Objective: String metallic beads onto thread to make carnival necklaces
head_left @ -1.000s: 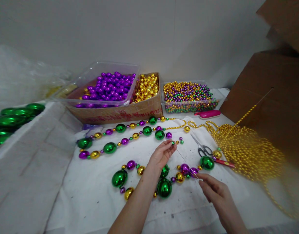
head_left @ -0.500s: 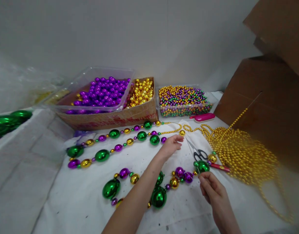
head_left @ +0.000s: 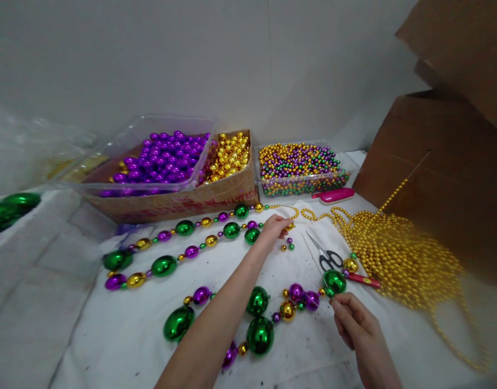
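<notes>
My left hand (head_left: 275, 231) reaches over the white cloth, its fingertips closed on a gold bead (head_left: 289, 227), which they partly hide. Just below it lie several small loose beads (head_left: 290, 246). Between thumb and fingers, my right hand (head_left: 356, 321) pinches a long thin needle (head_left: 314, 258) that slants up and left. A small green bead (head_left: 330, 292) sits at my right fingertips, beside a large green ball bead (head_left: 334, 281). To the left of this hand, a string of purple, gold and green balls (head_left: 260, 335) lies on the cloth, partly behind my left forearm.
Scissors (head_left: 328, 257) and a red-handled tool (head_left: 364, 280) lie near my right hand. A gold bead chain heap (head_left: 402, 259) spreads at right. Behind stand a bead-filled cardboard box (head_left: 192, 202) and a clear tub of small beads (head_left: 305, 183). A finished-looking bead strand (head_left: 163, 266) lies left.
My left hand has moved slightly left and closed on the gold bead. Small loose beads now show below it. My right hand keeps its pinch, and the view has shifted a little.
</notes>
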A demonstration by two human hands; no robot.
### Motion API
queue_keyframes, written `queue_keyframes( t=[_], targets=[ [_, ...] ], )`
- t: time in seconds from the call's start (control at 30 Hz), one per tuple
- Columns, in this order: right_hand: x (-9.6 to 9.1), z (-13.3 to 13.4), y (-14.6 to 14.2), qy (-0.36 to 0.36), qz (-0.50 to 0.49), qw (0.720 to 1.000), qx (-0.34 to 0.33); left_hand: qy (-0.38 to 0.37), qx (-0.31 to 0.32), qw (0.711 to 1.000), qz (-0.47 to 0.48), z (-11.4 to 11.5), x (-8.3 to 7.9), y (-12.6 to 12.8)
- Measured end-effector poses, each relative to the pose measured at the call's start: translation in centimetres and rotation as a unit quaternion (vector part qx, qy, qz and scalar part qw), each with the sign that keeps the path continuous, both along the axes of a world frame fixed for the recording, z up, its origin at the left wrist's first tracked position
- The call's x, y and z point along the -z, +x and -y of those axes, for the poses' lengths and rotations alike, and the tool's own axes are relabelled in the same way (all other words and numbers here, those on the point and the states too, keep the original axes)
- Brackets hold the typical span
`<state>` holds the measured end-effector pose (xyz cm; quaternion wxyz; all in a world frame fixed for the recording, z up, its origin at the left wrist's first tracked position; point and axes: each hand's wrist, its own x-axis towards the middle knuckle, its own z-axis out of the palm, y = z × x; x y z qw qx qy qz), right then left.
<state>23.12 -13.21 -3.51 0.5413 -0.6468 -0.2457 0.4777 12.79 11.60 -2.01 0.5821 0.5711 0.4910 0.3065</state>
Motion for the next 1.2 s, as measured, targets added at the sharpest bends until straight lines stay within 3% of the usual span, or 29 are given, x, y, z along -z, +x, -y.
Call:
queue_keyframes(
  t=[0.13,0.23,0.33,0.5,0.7,1.0,1.2],
  targets=[
    [0.3,-0.1,-0.5,0.004,-0.001,0.999,-0.033,-0.05,0.012,0.989,0.136,2.2,-2.2,-6.2],
    [-0.1,-0.2,-1.7,0.009,0.013,0.998,-0.065,-0.147,0.001,0.931,0.333,4.8,-2.1,-9.1],
    [-1.0,-0.1,-3.2,0.008,0.025,0.997,-0.071,-0.219,-0.029,0.885,0.41,6.9,-1.1,-9.9],
    [-1.9,0.5,-4.4,0.016,0.061,0.995,-0.083,-0.269,-0.074,0.847,0.454,8.6,-0.7,-9.5],
    [-1.3,1.1,-4.0,0.014,0.092,0.981,-0.172,-0.286,-0.103,0.834,0.461,9.1,-0.4,-9.6],
    [-1.8,1.2,-5.1,0.029,0.086,0.989,-0.119,-0.279,-0.095,0.835,0.464,9.7,0.4,-9.9],
    [-0.6,0.8,-4.6,0.021,0.086,0.985,-0.146,-0.258,-0.082,0.845,0.461,10.4,0.0,-9.1]
  ],
)
